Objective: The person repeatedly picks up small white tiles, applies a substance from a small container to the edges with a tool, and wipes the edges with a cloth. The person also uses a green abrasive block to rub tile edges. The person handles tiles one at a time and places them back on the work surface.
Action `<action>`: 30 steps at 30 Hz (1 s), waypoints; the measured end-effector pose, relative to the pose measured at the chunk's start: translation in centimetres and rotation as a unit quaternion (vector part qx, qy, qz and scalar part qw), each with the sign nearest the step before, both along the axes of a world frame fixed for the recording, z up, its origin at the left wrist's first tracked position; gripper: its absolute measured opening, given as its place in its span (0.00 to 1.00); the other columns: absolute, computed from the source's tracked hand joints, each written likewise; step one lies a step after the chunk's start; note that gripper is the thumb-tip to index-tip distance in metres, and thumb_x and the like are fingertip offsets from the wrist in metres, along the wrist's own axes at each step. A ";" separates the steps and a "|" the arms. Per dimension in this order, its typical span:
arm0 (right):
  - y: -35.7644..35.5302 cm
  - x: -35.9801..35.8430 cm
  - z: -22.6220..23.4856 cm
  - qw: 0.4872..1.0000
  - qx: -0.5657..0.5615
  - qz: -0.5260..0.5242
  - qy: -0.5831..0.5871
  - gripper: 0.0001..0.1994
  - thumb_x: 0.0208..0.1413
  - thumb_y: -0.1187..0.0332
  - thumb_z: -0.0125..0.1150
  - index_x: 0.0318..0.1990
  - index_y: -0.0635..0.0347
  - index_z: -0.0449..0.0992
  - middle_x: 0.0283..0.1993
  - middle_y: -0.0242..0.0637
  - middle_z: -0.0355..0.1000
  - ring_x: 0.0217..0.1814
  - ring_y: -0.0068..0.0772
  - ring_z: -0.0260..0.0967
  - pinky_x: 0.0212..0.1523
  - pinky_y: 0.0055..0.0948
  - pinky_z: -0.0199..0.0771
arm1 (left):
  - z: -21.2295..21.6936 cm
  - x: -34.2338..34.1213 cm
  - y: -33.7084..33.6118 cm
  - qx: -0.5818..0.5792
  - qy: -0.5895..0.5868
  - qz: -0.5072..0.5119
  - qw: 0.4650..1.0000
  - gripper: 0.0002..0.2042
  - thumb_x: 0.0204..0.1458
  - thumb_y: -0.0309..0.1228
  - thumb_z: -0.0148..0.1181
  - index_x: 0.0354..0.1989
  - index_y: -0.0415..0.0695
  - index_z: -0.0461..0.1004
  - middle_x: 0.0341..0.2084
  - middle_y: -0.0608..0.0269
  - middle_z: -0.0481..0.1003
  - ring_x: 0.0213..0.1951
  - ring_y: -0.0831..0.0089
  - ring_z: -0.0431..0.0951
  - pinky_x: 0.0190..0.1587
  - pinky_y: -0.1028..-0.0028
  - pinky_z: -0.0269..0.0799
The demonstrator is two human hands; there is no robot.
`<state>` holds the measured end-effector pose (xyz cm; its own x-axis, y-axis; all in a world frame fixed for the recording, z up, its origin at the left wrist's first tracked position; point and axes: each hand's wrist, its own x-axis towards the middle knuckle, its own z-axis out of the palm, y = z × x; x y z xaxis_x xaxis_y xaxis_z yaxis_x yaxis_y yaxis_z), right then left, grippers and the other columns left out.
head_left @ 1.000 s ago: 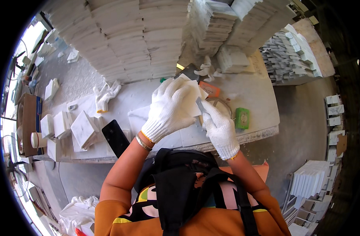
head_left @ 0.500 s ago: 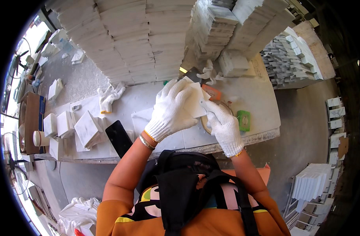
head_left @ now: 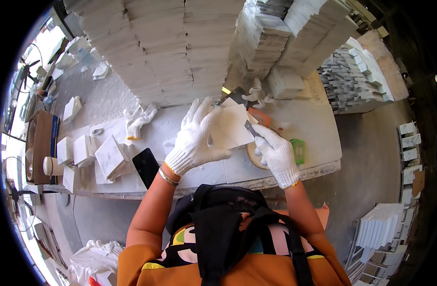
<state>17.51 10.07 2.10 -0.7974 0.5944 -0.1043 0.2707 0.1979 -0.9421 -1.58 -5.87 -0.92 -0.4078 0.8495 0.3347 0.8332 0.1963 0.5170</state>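
Observation:
My left hand (head_left: 194,138), in a white knitted glove, is spread with fingers apart at the left side of a square white tile (head_left: 231,125). Nothing is held in it. My right hand (head_left: 277,155), gloved the same way, is closed around a small scraper with a flat grey blade (head_left: 250,127). That blade points up and left at the tile's right edge; whether they touch I cannot tell. Below the tile and partly behind my right hand is a round dish (head_left: 251,155). An orange packet (head_left: 260,117) and a green packet (head_left: 298,150) lie nearby.
Tall stacks of white tiles (head_left: 156,52) stand along the back of the bench (head_left: 318,138). Loose tiles (head_left: 112,156), a black phone (head_left: 146,168) and a spare glove (head_left: 138,121) lie to the left. Another glove (head_left: 254,93) lies behind the packets. A cardboard box (head_left: 41,148) stands far left.
My left hand has slid left off the tile and its fingers have spread, uncovering more of the tile. My right hand has shifted slightly right and down, still holding the scraper.

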 end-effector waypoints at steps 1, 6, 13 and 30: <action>-0.2 0.1 -0.1 1.000 -0.007 -0.006 0.002 0.17 0.65 0.73 0.58 0.60 0.59 0.76 0.37 0.29 0.77 0.30 0.13 0.69 0.25 0.18 0.69 | -0.5 -0.3 -0.4 -0.004 -0.011 -0.007 1.000 0.51 0.29 0.47 0.80 0.67 0.44 0.64 0.70 0.42 0.59 0.69 0.42 0.60 0.68 0.50 0.60; -2.7 -1.4 -0.7 0.994 0.099 0.038 -0.034 0.18 0.66 0.71 0.57 0.62 0.58 0.75 0.33 0.29 0.76 0.27 0.14 0.68 0.24 0.19 0.70 | -1.6 -0.2 -0.6 0.022 -0.047 -0.020 0.998 0.51 0.30 0.48 0.80 0.67 0.42 0.64 0.69 0.42 0.60 0.69 0.43 0.61 0.68 0.52 0.61; -4.3 -2.4 -0.6 0.996 0.035 0.087 -0.004 0.18 0.66 0.70 0.56 0.62 0.56 0.75 0.31 0.36 0.78 0.26 0.19 0.73 0.28 0.25 0.76 | -1.3 -0.7 -0.5 0.016 -0.029 -0.034 0.999 0.53 0.31 0.50 0.80 0.68 0.43 0.63 0.69 0.42 0.60 0.69 0.42 0.60 0.68 0.53 0.61; -7.0 -2.7 -0.9 0.967 0.108 0.223 0.056 0.29 0.60 0.77 0.58 0.70 0.60 0.63 0.42 0.45 0.82 0.35 0.28 0.81 0.39 0.29 0.82 | -2.2 2.1 -6.7 0.156 -0.067 0.128 0.977 0.45 0.41 0.42 0.77 0.68 0.39 0.63 0.68 0.41 0.62 0.68 0.44 0.62 0.68 0.54 0.60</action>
